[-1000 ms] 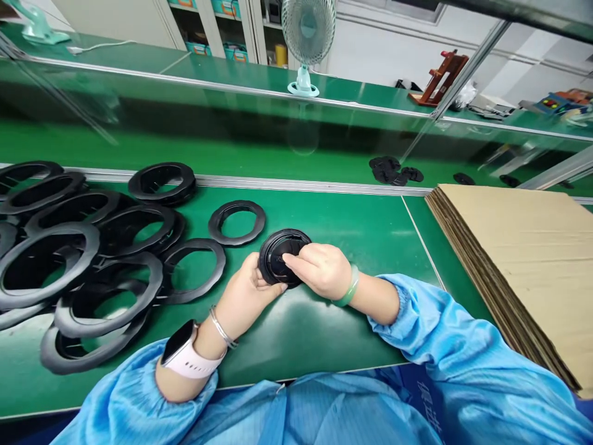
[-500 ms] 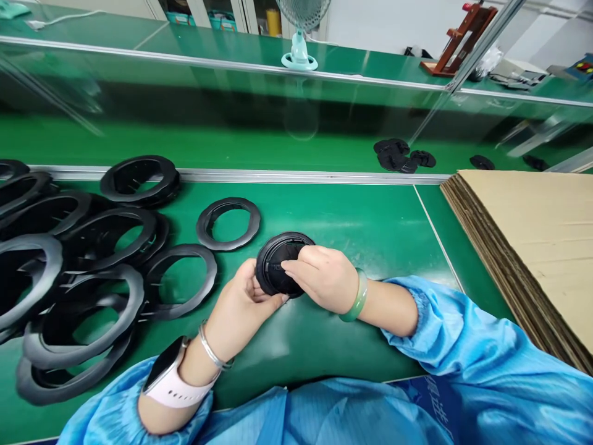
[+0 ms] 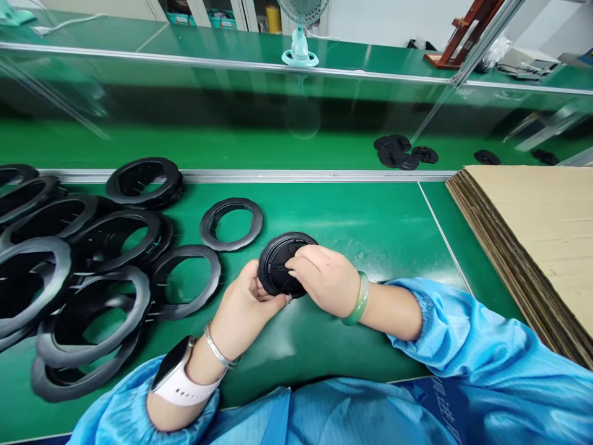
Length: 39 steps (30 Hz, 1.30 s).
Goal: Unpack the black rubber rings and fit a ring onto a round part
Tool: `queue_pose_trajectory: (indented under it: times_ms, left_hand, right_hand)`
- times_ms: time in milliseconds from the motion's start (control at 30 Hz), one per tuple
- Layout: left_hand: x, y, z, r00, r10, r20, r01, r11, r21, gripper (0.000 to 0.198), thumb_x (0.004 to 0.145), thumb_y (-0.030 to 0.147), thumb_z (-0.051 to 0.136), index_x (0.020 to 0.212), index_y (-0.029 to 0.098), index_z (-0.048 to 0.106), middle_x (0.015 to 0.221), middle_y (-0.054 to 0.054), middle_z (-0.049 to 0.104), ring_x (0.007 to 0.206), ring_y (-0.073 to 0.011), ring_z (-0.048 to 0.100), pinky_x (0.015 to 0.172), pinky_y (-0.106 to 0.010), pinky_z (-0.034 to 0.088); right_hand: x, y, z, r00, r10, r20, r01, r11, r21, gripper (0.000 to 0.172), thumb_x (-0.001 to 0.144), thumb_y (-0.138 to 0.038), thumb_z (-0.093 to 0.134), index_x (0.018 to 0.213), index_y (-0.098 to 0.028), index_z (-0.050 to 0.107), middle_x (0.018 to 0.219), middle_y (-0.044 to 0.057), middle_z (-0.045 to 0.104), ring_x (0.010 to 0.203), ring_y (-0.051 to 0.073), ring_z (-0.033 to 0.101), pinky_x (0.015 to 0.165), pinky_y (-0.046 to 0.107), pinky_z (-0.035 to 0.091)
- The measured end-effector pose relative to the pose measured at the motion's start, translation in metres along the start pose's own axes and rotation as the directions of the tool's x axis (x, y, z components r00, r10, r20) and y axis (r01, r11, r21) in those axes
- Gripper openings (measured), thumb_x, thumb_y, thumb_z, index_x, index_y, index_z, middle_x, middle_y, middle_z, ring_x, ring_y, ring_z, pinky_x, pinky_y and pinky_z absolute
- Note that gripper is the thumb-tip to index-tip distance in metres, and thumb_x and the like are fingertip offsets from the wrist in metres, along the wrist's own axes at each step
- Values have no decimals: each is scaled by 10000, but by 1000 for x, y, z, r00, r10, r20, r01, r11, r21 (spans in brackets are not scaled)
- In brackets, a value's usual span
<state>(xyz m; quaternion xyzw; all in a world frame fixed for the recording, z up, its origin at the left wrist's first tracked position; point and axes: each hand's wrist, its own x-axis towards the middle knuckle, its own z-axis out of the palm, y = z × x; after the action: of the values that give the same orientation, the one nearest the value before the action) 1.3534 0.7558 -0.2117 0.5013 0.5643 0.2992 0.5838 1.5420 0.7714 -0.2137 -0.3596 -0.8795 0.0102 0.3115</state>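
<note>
A round black plastic part is tilted up off the green mat between my two hands. My left hand grips its lower left edge from underneath. My right hand lies over its right side with the fingers pressing on its face. A single black ring lies flat just beyond the part. To the left, several black rings overlap in a loose pile.
A stack of cardboard sheets fills the right side of the bench. Beyond a metal rail runs a green belt with several small black parts. A small fan stands on the far shelf.
Both hands keep hold of the round part in about the same place. My view has tilted down and shifted slightly, so the bench things sit a little differently in the picture.
</note>
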Motion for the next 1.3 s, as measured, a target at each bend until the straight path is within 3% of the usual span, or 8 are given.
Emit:
queue_pose_trajectory:
  times_ms: [233,433,567,667,767,1000,1133,1300]
  left_hand:
    - [0,-4,-2,1000,17,13,-16,999,-32,571,622,268,828,1066,193,477,874,5,718,813,-196,717,726,-307,596]
    - [1,-7,-1,999,14,40,-10,995,-96,604,612,257,845,1086,190,476,925,-28,731,831,-215,721,747,-342,601]
    - [3,-5,1,998,64,-19,-66,985,-160,692,581,241,865,1158,177,487,1023,-44,712,931,-218,707,839,-361,591]
    - [5,-4,1,996,87,-37,-93,976,-197,737,565,236,876,1185,174,482,1151,-77,680,1044,-234,677,934,-394,561]
    - [5,-5,-1,999,48,18,-44,981,-190,781,554,242,893,1190,190,443,1187,-93,663,1051,-246,674,928,-412,562]
    - [1,-7,-6,985,168,39,-168,986,-23,451,881,448,619,1223,202,459,1194,-71,630,1134,-230,597,1005,-384,476]
    - [1,-9,-6,981,195,20,-196,970,143,405,906,458,578,1216,216,479,1148,-53,636,1140,-241,582,993,-380,456]
    - [3,-10,-5,976,216,15,-216,962,168,397,911,462,562,1212,217,479,1155,-57,628,1103,-243,592,949,-370,460]
  right_hand:
    - [-1,-7,6,1000,25,14,-24,997,-72,335,992,-98,367,1260,-28,555,942,136,566,882,252,524,797,390,511]
    - [2,-10,5,996,11,92,0,993,-117,338,937,-80,448,1240,19,561,904,147,553,843,269,501,740,416,494]
    - [5,-5,-4,996,48,-72,-50,998,-26,296,1001,-176,451,1253,-107,590,1064,136,591,951,263,519,804,422,470]
    - [6,6,-5,924,347,-162,-312,927,208,325,999,-299,534,1298,-178,569,1158,115,581,1071,263,521,956,448,433]
    - [5,18,3,830,558,23,-508,737,445,247,973,-262,549,1185,-166,631,1006,76,616,943,223,571,882,396,472]
    - [4,16,14,775,623,105,-552,586,594,125,880,-277,653,949,-175,634,932,27,602,892,191,561,806,327,455]
    - [3,14,17,743,661,102,-564,536,628,149,821,-282,687,895,-179,610,895,20,596,865,194,557,771,320,456]
    - [2,15,24,725,684,80,-576,537,616,171,792,-314,663,871,-176,600,854,29,604,831,205,558,737,326,462]
